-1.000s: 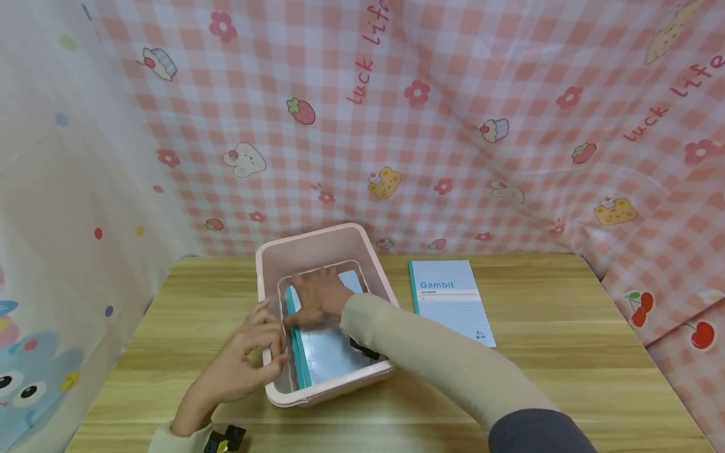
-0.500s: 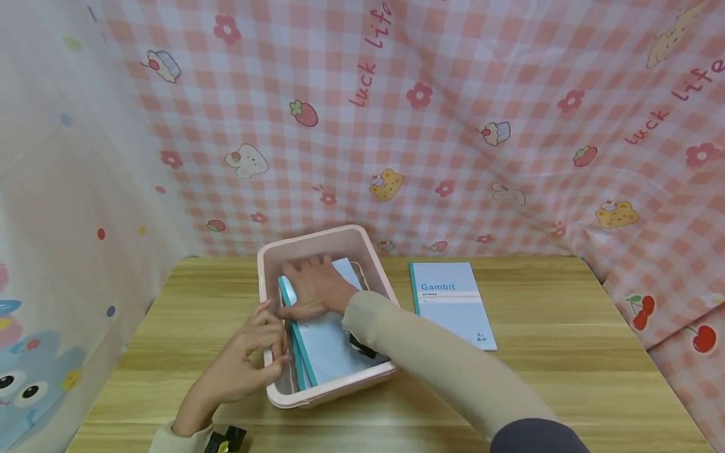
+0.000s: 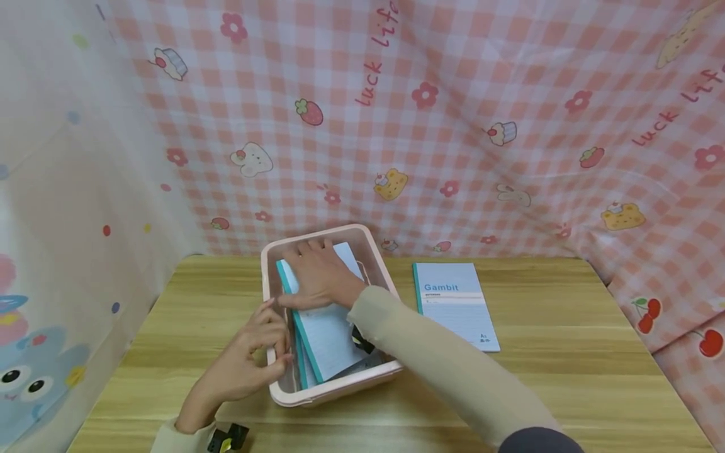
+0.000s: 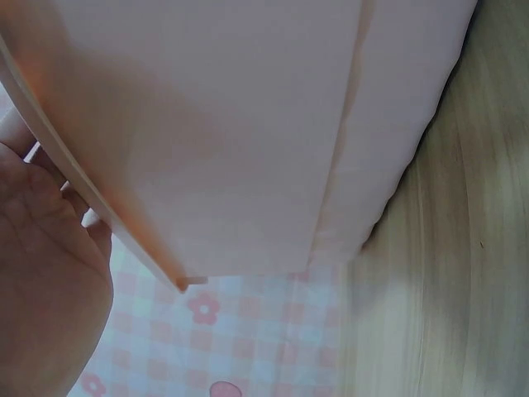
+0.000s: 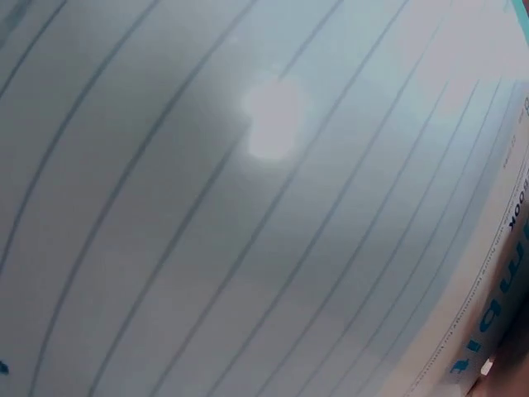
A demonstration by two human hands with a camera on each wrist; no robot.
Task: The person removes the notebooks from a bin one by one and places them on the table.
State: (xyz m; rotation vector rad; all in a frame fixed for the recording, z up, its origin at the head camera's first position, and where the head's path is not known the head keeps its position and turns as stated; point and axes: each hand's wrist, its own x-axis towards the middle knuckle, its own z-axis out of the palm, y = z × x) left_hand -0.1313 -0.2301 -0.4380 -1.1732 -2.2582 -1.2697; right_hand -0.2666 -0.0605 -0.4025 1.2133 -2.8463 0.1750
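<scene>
A pink plastic bin (image 3: 317, 395) stands on the table in the head view. My left hand (image 3: 243, 355) holds its left rim, and the left wrist view shows the palm (image 4: 50, 273) beside the outer wall. Inside the bin my right hand (image 3: 320, 277) grips a white notebook (image 3: 328, 343) with a teal spine. Its fingertips lie along the far edge and the thumb is near the spine. That notebook's far end is raised; its lined cover (image 5: 248, 215) fills the right wrist view. Beneath it another teal spine (image 3: 302, 362) shows, the rest hidden.
To the right of the bin a Gambit notebook (image 3: 455, 308) lies flat on the wooden table (image 3: 555, 352). A pink checked cloth (image 3: 430, 138) hangs behind the table, and a pale curtain (image 3: 73, 207) hangs on the left.
My right hand has moved toward the bin's far wall with the upper notebook, raising its far end and turning it off the one beneath. The left hand has kept its place on the rim.
</scene>
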